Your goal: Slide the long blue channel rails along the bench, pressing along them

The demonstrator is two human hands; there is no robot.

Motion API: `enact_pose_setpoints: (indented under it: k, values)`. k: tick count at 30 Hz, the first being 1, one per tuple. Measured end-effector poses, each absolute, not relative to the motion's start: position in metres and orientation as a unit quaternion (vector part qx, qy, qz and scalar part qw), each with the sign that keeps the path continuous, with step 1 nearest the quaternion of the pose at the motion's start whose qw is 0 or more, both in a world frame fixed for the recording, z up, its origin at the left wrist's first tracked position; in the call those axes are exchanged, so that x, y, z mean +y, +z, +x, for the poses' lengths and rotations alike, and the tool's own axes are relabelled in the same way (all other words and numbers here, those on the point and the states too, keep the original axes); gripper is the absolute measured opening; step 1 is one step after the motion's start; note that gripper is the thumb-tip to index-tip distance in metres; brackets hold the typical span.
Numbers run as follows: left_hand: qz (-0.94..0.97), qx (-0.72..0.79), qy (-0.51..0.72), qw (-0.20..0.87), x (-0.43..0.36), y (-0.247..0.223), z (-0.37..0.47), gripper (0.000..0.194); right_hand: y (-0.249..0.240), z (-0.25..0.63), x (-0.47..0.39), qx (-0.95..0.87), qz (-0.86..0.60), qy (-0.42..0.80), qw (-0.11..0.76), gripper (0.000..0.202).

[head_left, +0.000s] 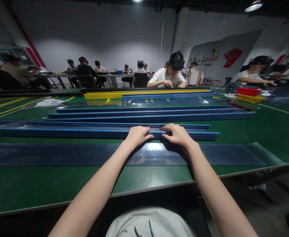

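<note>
A long blue U-shaped channel strip (pixel 85 133) lies across the bench before me. My left hand (pixel 137 135) is closed on its near wall, thumb in front and fingers over the top edge. A short gap to the right, my right hand (pixel 177 134) grips the same wall in a similar way. What the fingertips touch inside the channel is hidden. Between my forearms and nearer to me, a flat clear plastic strip (pixel 67 156) lies along the green bench top (pixel 60 184), with a bright reflection on it.
Farther back lie more blue channel strips (pixel 154 117), then a yellow channel strip (pixel 102 95). At the right, a red bin (pixel 248 91) sits above a yellow bin (pixel 250 98). A co-worker (pixel 169 74) works across the bench. The bench's front edge (pixel 159 188) runs close to me.
</note>
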State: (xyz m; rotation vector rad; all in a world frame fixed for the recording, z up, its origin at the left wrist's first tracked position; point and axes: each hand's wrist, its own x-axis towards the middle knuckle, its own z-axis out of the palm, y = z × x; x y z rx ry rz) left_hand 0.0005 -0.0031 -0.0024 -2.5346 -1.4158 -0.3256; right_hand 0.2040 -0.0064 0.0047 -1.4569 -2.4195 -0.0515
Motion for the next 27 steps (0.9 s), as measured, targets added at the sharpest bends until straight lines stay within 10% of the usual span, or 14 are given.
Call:
enact_pose_setpoints:
  k: [27]
  values:
    - [-0.842, -0.509, -0.178, 0.033, -0.0006, -0.0032, 0.0010, 0.030, 0.0011, 0.2047, -0.0041, -0.848, -0.499, -0.024, 0.176, 0.030]
